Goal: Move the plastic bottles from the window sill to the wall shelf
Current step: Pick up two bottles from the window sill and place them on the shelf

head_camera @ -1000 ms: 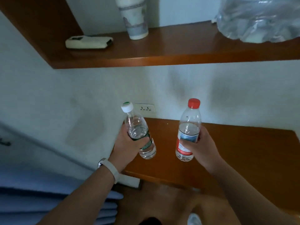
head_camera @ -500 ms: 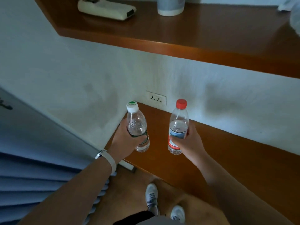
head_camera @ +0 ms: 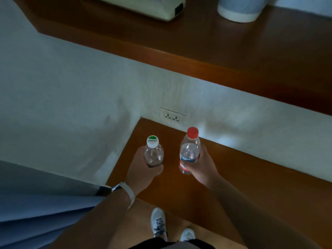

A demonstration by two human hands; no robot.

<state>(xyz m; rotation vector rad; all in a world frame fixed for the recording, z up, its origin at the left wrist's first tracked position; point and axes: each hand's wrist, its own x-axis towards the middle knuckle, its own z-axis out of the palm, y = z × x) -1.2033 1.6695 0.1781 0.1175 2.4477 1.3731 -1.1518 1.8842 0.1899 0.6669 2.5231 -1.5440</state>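
My left hand [head_camera: 142,169] grips a clear plastic bottle with a white and green cap [head_camera: 153,151], held upright over the left end of the lower wooden shelf [head_camera: 260,186]. My right hand [head_camera: 202,166] grips a second clear bottle with a red cap and a red and blue label [head_camera: 189,151], also upright, just right of the first. Both bottles hang above the shelf surface; whether their bases touch it I cannot tell. A watch with a white strap sits on my left wrist.
An upper wooden shelf [head_camera: 197,51] runs across the top, carrying a cream remote-like device [head_camera: 152,8] and a pale cup base [head_camera: 239,11]. A wall socket [head_camera: 172,116] sits behind the lower shelf. Blue fabric [head_camera: 36,212] lies at lower left; my shoes [head_camera: 158,223] stand on the wood floor.
The view has tilted down, so the upper shelf slid toward the top edge and my shoes came into sight. Both hands with their bottles sank lower toward the lower shelf.
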